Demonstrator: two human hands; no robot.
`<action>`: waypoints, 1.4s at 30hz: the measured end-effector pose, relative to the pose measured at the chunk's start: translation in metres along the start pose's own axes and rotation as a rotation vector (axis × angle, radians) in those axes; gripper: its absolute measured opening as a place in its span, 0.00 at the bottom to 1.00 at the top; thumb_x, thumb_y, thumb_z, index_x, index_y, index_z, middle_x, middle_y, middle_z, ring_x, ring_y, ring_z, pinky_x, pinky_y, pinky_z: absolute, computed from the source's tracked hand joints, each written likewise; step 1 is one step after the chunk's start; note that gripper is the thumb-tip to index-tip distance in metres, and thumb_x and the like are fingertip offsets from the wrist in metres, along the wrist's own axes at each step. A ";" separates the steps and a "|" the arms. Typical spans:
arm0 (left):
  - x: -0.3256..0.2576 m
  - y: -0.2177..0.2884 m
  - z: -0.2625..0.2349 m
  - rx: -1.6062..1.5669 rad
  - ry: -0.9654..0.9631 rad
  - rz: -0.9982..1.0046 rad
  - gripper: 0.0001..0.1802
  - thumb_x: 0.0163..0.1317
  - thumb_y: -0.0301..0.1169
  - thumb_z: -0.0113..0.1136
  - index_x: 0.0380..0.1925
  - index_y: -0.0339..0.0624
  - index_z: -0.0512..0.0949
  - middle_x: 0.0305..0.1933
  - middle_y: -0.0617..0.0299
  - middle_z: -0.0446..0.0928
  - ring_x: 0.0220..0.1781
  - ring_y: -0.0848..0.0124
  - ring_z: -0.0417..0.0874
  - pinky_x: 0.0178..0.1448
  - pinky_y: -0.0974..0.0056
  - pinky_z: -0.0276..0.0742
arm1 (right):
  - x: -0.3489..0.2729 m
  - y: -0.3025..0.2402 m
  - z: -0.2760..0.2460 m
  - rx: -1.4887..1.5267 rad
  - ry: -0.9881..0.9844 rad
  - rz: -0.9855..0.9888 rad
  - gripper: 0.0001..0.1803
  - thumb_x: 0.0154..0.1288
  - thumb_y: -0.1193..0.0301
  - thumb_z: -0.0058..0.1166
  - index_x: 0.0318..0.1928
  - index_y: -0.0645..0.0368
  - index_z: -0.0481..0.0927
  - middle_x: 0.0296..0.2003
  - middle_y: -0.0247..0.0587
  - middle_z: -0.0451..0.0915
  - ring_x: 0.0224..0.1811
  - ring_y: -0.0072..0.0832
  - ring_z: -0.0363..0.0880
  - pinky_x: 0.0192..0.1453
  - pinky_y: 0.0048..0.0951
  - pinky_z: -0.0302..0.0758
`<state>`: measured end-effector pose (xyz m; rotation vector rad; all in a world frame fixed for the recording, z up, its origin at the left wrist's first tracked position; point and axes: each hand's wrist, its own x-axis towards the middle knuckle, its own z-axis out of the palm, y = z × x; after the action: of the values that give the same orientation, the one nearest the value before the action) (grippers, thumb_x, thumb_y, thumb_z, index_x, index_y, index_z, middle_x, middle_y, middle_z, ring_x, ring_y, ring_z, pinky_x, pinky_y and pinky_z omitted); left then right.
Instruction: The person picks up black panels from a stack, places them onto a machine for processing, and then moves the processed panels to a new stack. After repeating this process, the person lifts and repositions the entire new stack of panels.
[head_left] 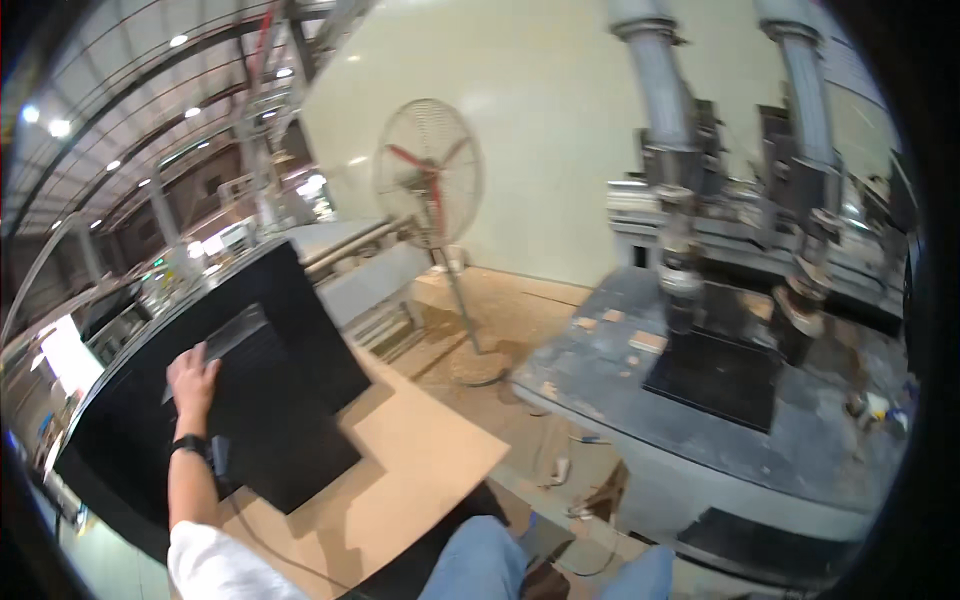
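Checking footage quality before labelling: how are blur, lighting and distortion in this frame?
Head view: motion blur smears the drill machine and fan; the left hand on the black panels is softly blurred; ceiling lights glare at upper left; fisheye bends edges, with dark corners.

Large workshop hall under an arched metal roof (120, 110) at ten o'clock, dotted with small round ceiling lamps (178, 41). Pale, plain wall (540, 130) at twelve o'clock. Pedestal fan (428, 172) with red blades standing near centre on a dusty, sawdust-strewn floor (500, 300). Grey drilling machine (740, 250) with two vertical columns at two o'clock, above a worn grey worktable (620, 400). Bright window glow (70, 360) at nine o'clock.
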<state>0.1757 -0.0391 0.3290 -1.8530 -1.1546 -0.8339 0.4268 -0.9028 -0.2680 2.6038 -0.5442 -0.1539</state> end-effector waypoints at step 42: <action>-0.057 0.061 -0.113 -0.115 0.230 0.557 0.13 0.49 0.24 0.58 0.38 0.44 0.78 0.37 0.59 0.77 0.40 0.61 0.79 0.42 0.58 0.73 | 0.246 -0.201 -0.494 0.955 0.525 -0.968 0.24 0.53 0.71 0.61 0.53 0.62 0.77 0.56 0.50 0.75 0.65 0.47 0.66 0.67 0.41 0.65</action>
<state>0.1968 -0.1773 0.3186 -1.9701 -0.4171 -0.7682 0.8216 -0.6283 0.0701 3.3418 1.1135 0.6150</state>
